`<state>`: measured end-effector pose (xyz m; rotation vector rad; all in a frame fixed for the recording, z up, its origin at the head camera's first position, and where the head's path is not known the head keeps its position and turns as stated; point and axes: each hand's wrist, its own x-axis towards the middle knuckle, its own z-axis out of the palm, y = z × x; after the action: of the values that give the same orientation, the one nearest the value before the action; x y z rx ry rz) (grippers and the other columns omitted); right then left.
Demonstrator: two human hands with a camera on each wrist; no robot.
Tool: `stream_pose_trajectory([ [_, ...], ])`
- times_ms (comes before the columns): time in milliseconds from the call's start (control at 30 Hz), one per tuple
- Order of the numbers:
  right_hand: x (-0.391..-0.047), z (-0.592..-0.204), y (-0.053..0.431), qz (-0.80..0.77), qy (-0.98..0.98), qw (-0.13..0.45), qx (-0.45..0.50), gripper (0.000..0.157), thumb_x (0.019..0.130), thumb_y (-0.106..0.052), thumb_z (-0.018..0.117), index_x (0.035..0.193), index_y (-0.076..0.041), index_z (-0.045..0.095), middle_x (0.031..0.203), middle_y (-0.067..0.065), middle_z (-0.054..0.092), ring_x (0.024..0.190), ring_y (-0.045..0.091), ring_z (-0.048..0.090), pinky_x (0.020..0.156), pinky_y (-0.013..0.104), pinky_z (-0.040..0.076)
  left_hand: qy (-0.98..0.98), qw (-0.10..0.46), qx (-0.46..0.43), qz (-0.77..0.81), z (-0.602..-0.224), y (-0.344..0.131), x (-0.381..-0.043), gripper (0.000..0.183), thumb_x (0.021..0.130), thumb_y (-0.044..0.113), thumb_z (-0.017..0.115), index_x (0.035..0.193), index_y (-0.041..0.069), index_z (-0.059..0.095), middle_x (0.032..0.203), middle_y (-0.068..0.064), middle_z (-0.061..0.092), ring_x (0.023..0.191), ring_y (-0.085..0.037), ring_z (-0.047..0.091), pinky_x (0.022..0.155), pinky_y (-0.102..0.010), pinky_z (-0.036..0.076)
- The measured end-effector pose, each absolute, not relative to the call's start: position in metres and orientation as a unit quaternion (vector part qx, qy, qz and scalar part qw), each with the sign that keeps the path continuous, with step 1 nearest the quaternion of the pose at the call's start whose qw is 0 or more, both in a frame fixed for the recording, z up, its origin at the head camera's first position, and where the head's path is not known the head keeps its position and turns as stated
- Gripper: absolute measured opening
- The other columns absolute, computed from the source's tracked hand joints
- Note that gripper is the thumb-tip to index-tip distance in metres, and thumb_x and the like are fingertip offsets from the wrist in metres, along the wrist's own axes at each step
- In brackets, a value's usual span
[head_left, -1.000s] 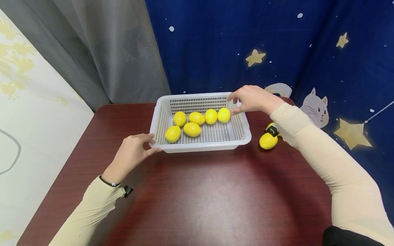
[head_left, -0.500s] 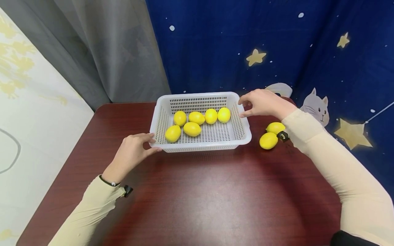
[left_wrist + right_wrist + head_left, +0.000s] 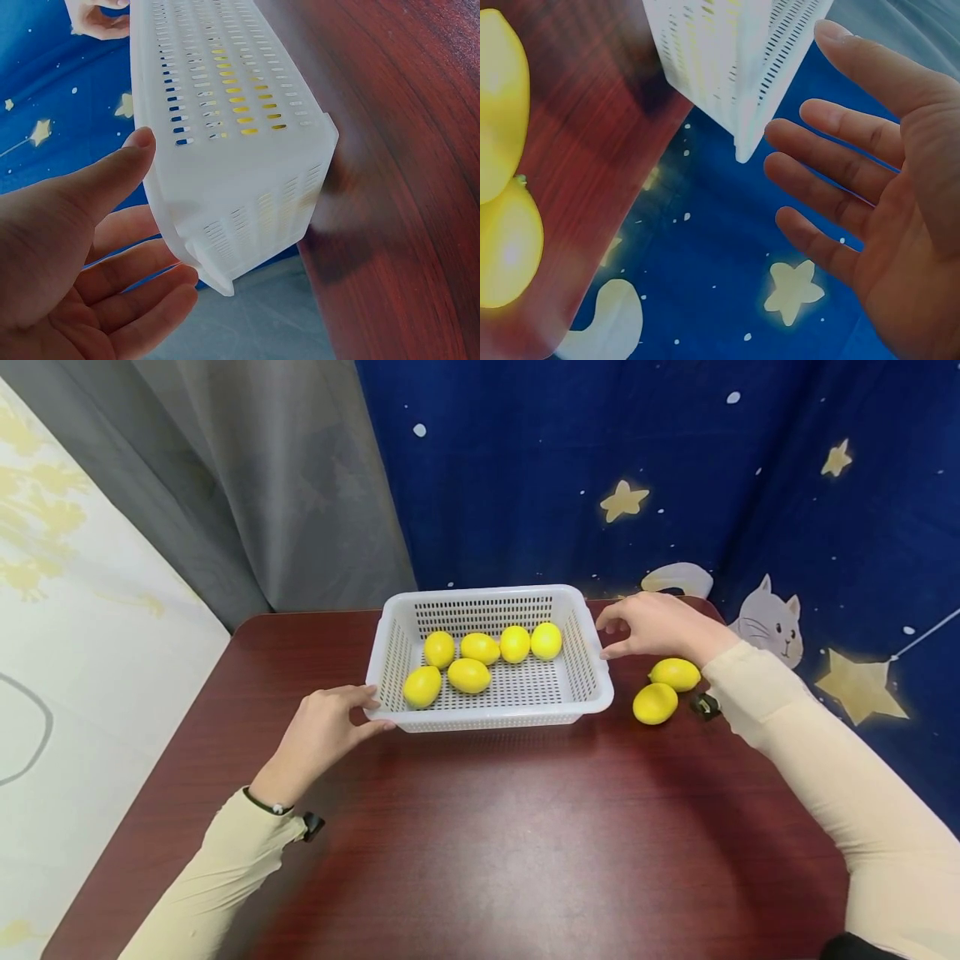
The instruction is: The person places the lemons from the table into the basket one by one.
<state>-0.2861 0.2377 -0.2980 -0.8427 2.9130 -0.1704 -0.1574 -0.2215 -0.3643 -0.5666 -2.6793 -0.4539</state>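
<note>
A white plastic basket with slotted walls stands on the table, several yellow lemons lying inside it. My left hand holds the basket's front left corner, thumb at the front rim and fingers at the left side; the left wrist view shows the thumb tip on the rim. Just outside the right rim is my right hand, its fingers loosely bent with nothing between them. Whether its thumb tip touches the rim I cannot tell. Below that hand, two more lemons lie together on the table, large in the right wrist view.
The dark red wooden table extends towards me in front of the basket. Behind its far edge hang a grey curtain and a blue curtain with stars and a cat. A pale patterned cloth is on the left.
My right hand has moved from over the basket's right end, beside a lemon, out to the right past the rim. The left hand, the basket and the lemons have stayed in place.
</note>
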Motion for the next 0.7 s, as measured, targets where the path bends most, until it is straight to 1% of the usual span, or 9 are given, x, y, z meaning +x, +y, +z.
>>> stream_pose_trajectory([
  [233,-0.282,-0.306,0.248,-0.068,0.963,0.066,-0.253,0.048,0.081,-0.044,0.079,0.118,-0.016,0.070,0.107,0.007,0.073,0.094,0.022,0.064,0.087,0.045,0.055,-0.948,0.187,-0.205,-0.158,-0.364,-0.221,-0.158,0.059,0.068,0.034,0.090,0.112,-0.002,0.073,0.109,-0.018,0.075,0.091,-0.031,0.074,0.078,-0.047,0.058],
  [400,-0.279,-0.312,0.253,-0.072,0.965,0.076,-0.241,0.046,0.080,-0.042,0.080,0.117,-0.016,0.070,0.106,0.006,0.073,0.093,0.022,0.064,0.088,0.046,0.054,-0.945,0.193,-0.211,-0.157,-0.363,-0.220,-0.158,0.059,0.068,0.034,0.090,0.112,-0.002,0.073,0.109,-0.018,0.075,0.091,-0.031,0.074,0.077,-0.047,0.058],
  [533,-0.278,-0.318,0.257,-0.077,0.965,0.079,-0.239,0.045,0.080,-0.040,0.080,0.117,-0.015,0.070,0.106,0.006,0.073,0.093,0.022,0.064,0.088,0.046,0.055,-0.946,0.191,-0.209,-0.156,-0.362,-0.220,-0.158,0.059,0.069,0.034,0.089,0.113,-0.002,0.073,0.109,-0.018,0.075,0.091,-0.032,0.074,0.078,-0.047,0.058],
  [700,-0.278,-0.327,0.263,-0.076,0.965,0.077,-0.240,0.045,0.080,-0.043,0.080,0.115,-0.015,0.071,0.104,0.006,0.074,0.092,0.021,0.064,0.086,0.046,0.054,-0.949,0.183,-0.203,-0.157,-0.362,-0.219,-0.157,0.059,0.070,0.033,0.089,0.114,-0.002,0.073,0.110,-0.018,0.075,0.091,-0.031,0.073,0.078,-0.047,0.058],
])
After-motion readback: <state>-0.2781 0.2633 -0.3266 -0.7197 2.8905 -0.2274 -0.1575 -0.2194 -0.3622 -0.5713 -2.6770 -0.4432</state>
